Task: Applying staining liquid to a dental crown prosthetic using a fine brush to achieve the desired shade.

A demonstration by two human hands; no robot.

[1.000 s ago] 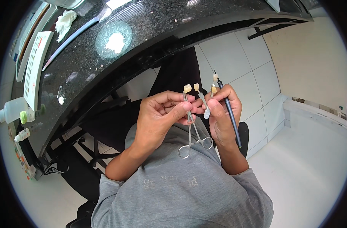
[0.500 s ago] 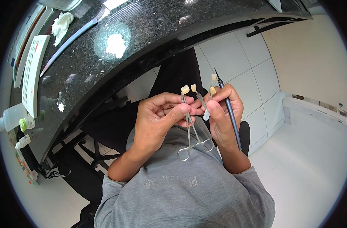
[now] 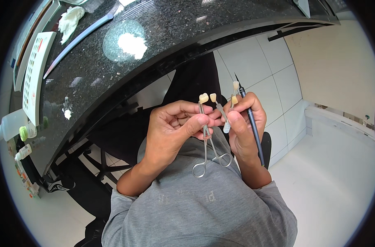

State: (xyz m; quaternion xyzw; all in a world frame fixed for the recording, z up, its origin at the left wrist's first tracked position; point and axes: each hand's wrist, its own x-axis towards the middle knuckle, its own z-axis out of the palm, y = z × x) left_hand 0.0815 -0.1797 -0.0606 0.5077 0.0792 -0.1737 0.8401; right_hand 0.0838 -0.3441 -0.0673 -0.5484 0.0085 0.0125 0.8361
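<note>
Between its thumb and fingers, my left hand (image 3: 165, 129) grips a pair of slim metal locking forceps (image 3: 205, 152), ring handles toward my body. A small cream tooth crown (image 3: 203, 98) sits at the forceps' tips. My right hand (image 3: 246, 129) is closed on several tooth shade tabs; one shade tab (image 3: 213, 97) stands right beside the crown, apart from it. Another tab (image 3: 234, 100) and a paler one (image 3: 236, 85) show above the right fingers. A dark fine-tipped brush (image 3: 254, 129) also lies in that hand, tip pointing away from me. The hands' fingertips meet or nearly meet.
A dark speckled counter (image 3: 163, 37) curves ahead and left. On it are a clear round dish with white powder (image 3: 132, 45), a crumpled tissue (image 3: 70, 22), a long blue-grey tool (image 3: 78, 43), a white palette (image 3: 35, 78) and small bottles (image 3: 24, 152).
Both hands, with the forceps, tabs and brush, sit slightly farther right in the picture. The view itself has shifted a little, and the grips look the same.
</note>
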